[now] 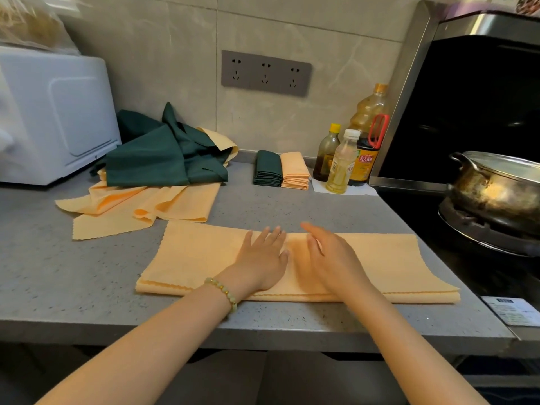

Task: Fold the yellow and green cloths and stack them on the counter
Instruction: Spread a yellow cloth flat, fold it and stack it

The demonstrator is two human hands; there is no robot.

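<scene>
**Smoothing the long strip before the cross fold**

Grey speckled worktop runs along a tiled wall, with a white appliance at far left and a lidded pot on the hob at right. Near the front edge lies the yellow cloth, folded lengthwise into a long strip with its scalloped edges lined up along the near side. Both hands are on its middle. The left hand lies flat, fingers straight and close together, palm pressing the fabric. The right hand sits just beside it, fingers extended and relaxed, turned partly on edge with its little-finger side on the cloth. It grips nothing, and slight blur hides how firmly it bears down.

At far left, green cloths are heaped over loose yellow cloths, none of them folded. At far centre a green stack and a yellow stack stand side by side, touching, next to some bottles.

The step in hand looks like flattening the strip ahead of folding it across. To do it well, the hands should sweep outward from the middle toward each end, pushing ripples out without shifting the layered edges off flush. The right end lies close to the hob, so it is better lifted over the middle than dragged. A crisp centre crease should help the finished piece match the yellow stack.
</scene>
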